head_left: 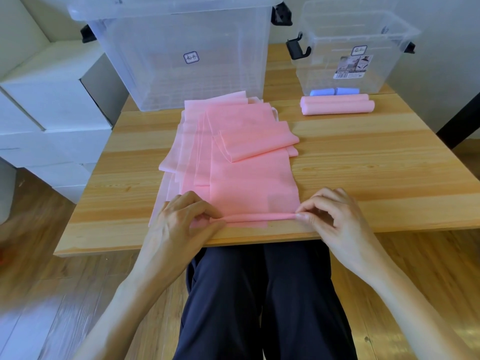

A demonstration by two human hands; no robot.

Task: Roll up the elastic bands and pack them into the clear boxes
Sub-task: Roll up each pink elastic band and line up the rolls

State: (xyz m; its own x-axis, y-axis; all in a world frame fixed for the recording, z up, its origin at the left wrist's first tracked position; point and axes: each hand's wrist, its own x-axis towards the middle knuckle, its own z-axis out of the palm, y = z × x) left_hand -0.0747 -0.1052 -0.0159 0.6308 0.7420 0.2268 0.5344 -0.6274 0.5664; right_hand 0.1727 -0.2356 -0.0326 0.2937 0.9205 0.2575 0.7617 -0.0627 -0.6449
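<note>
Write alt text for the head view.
Both hands, left hand and right hand, pinch the rolled near edge of a pink band on a wooden table. Behind lie finished pink rolls and two clear boxes.

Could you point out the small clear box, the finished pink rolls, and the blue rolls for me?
small clear box (324, 71): head view, on its front wall.
finished pink rolls (337, 107): head view, middle of the front roll.
blue rolls (322, 92): head view, on the left blue roll, seen through the box wall.

your left hand (181, 219) and right hand (330, 216) sit palms down, forearms reaching forward, fingers curled, thumb and fingertips pinching at each end.
</note>
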